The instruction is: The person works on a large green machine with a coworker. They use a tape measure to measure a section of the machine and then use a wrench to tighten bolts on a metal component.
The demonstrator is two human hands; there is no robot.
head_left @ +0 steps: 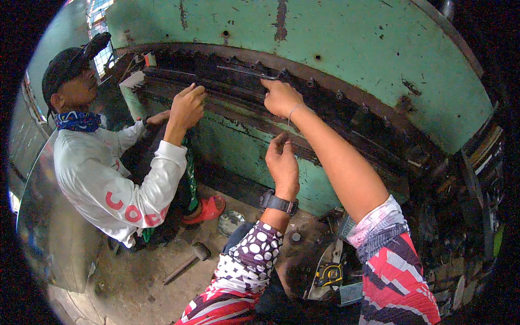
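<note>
My right hand (283, 98) reaches up to the dark bolted beam of a green machine, its fingers curled at the bent end of a thin metal rod that looks like a hex key (244, 71). The long arm of the key points left along the row of bolts (311, 83). Lower and nearer, my left hand (283, 165) has thumb and fingers pinched together beside the beam's lower ledge; whatever is between them is too small to make out. At left, a co-worker's raised hand (187, 108) is closed near the same beam, apart from mine.
The co-worker (103, 168) sits close on my left. On the floor lie a hammer (184, 266) and a round metal tin (231, 222). A yellow-black tape measure (328, 274) rests among tools at lower right. The green machine panel (368, 54) rises ahead.
</note>
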